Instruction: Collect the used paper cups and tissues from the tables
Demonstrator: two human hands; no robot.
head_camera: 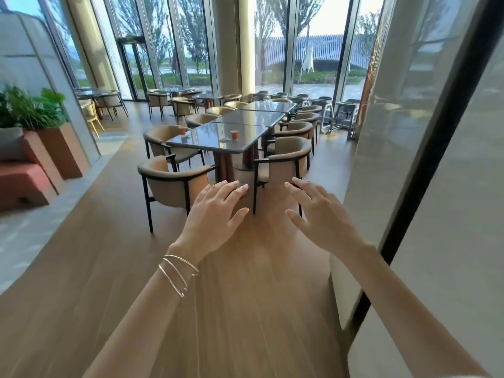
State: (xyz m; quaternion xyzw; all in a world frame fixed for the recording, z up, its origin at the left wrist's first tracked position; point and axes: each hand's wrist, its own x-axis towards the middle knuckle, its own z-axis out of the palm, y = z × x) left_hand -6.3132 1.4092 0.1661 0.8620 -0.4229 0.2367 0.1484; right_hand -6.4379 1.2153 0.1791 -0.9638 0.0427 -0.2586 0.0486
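Dining room with tall windows point(275, 50) along the far side and trees outside. A wooden floor point(245, 309) runs from the near edge up to a row of dark, glossy tables set end to end.

The left hand point(215, 214) is held out palm down over the floor, fingers straight and slightly spread, holding nothing. Thin bracelets point(177, 275) sit on that wrist. The right hand point(324, 216) has the same posture: palm down, fingers spread, nothing in it. The hands are side by side, apart from each other, and well short of the tables.

On the nearest table point(207, 144) two orange paper cups stand upright. The right cup point(234, 135) stands toward the middle of the top. The left cup point(182, 130) stands at the table's left edge, toward its far corner. A pale scrap point(225, 139) lies just left of the right cup. It is too small to tell whether it is a tissue. Something small also lies just beside the left cup, but I cannot make it out.

Tan armchairs with dark frames line both sides of the row. The near left chair point(174, 184) and the near right chair point(286, 162) are closest to the hands.

At the left a rust-coloured planter point(64, 151) holds green plants, with a reddish bench point(23, 184) near it. Close on the right is a pale wall panel point(450, 200) with a dark strip. At the far right are high chairs point(345, 113) by the glass.
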